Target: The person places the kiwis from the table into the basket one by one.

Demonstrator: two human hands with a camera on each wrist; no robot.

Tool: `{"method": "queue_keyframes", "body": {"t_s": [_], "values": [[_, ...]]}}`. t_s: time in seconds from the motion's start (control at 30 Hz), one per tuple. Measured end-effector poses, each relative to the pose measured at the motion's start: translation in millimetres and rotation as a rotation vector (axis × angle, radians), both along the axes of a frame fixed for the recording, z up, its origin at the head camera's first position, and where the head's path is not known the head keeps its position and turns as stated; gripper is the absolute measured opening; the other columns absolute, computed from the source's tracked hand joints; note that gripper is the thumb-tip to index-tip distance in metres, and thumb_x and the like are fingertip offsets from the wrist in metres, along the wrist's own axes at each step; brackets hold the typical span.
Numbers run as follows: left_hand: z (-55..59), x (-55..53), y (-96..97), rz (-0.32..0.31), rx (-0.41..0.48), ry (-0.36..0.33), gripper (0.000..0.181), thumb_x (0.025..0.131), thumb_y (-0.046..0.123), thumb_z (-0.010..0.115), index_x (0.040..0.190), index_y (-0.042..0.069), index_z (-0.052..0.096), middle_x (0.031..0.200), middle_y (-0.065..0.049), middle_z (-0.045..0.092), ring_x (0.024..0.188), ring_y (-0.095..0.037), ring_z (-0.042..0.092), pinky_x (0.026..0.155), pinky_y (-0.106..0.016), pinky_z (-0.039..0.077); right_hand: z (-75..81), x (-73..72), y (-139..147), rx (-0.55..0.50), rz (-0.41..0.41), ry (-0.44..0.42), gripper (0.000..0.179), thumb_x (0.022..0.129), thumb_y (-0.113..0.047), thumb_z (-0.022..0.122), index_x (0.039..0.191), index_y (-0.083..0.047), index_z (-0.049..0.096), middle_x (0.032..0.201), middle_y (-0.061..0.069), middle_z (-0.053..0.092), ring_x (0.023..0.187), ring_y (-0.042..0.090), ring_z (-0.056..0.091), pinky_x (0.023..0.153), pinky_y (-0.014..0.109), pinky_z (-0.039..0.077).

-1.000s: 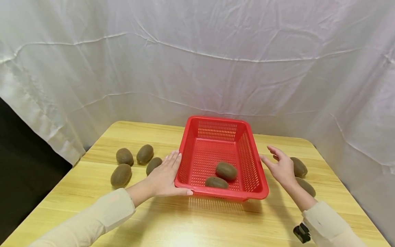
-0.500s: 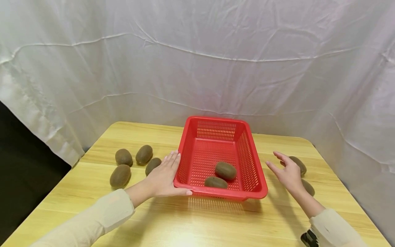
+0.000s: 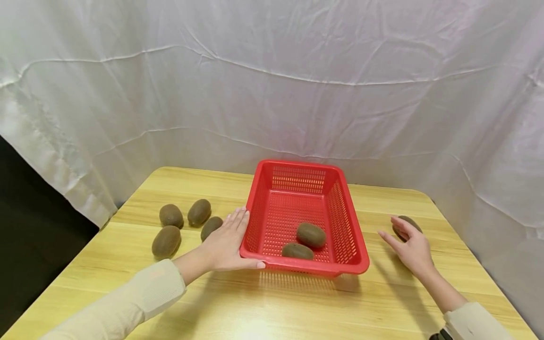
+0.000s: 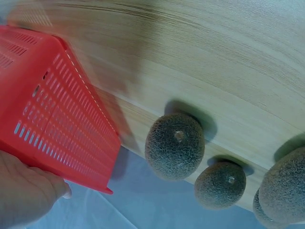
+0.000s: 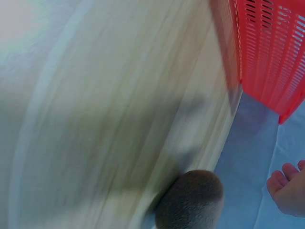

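A red plastic basket (image 3: 361,252) with slotted walls stands mid-table, holding a brown kiwi (image 3: 311,234) and another kiwi (image 3: 297,250) near its front wall. My left hand (image 3: 227,243) rests on the basket's left rim with straight fingers, its thumb along the front edge. To the right of the basket, my right hand (image 3: 412,248) hovers with thumb and fingers apart, holding nothing. Beyond its fingers in the head view sits a kiwi (image 3: 411,222), partly hidden by the hand. A large kiwi (image 5: 190,202) also shows below the fingers (image 5: 288,176) in the right wrist view.
Left of the basket, several kiwis lie on the wooden table (image 3: 238,311), among them a front kiwi (image 3: 166,242) and a back kiwi (image 3: 199,212). Behind the table hangs a pale cloth curtain (image 3: 272,94).
My right hand has moved right, away from the basket and over the right-hand kiwis, one of which it now hides in the head view. The left hand and basket have stayed put.
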State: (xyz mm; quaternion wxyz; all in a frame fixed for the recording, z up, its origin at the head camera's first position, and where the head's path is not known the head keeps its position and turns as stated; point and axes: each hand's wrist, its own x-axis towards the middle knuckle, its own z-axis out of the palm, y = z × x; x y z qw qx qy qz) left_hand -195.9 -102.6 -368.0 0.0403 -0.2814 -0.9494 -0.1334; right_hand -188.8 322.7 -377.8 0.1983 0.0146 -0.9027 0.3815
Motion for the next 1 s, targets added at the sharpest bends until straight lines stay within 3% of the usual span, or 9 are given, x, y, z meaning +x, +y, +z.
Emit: {"method": "queue_keyframes", "body": {"t_s": [0.07,0.27,0.8,0.93,1.0], "values": [[0.4,0.0,-0.1,-0.003,0.001,0.006,0.117,0.070,0.075,0.055,0.145,-0.006,0.018,0.151,-0.024,0.022,0.141,-0.037,0.019,0.113,-0.048,0.026,-2.1,1.2,2.9,-0.001,0.000,0.026,0.054,0.082,-0.016,0.070,0.125,0.010,0.051,0.123,0.033,0.053,0.090,-0.033,0.029,0.078,-0.009,0.030],[1.3,0.7,-0.1,-0.006,-0.001,0.006,0.117,0.069,0.074,0.056,0.145,-0.007,0.018,0.151,-0.025,0.022,0.141,-0.037,0.020,0.113,-0.049,0.027,-5.4,6.2,12.0,-0.002,0.007,0.049,0.051,0.080,-0.012,0.072,0.122,0.012,0.052,0.119,0.037,0.053,0.090,-0.033,0.032,0.074,-0.008,0.033],[0.7,0.2,0.1,0.003,0.002,-0.007,0.117,0.069,0.075,0.055,0.146,-0.005,0.017,0.152,-0.022,0.021,0.142,-0.035,0.019,0.113,-0.048,0.026,-15.8,23.6,38.7,0.071,-0.071,-0.050,0.056,0.081,-0.024,0.071,0.126,0.005,0.053,0.124,0.033,0.052,0.090,-0.033,0.026,0.072,-0.007,0.029],[1.0,0.6,0.2,0.004,-0.001,-0.014,0.117,0.070,0.075,0.056,0.146,-0.005,0.016,0.152,-0.023,0.020,0.142,-0.036,0.018,0.113,-0.048,0.026,-17.8,26.6,44.6,0.090,-0.077,-0.059,0.055,0.082,-0.025,0.071,0.124,0.005,0.054,0.121,0.033,0.054,0.088,-0.032,0.027,0.071,-0.007,0.030],[1.1,0.6,0.3,0.005,-0.005,-0.014,0.117,0.070,0.075,0.056,0.146,-0.006,0.016,0.152,-0.023,0.020,0.142,-0.036,0.018,0.113,-0.048,0.026,-19.0,28.1,47.9,0.106,-0.084,-0.079,0.056,0.082,-0.027,0.071,0.125,0.005,0.053,0.122,0.034,0.053,0.094,-0.021,0.043,0.071,-0.007,0.029]]}}
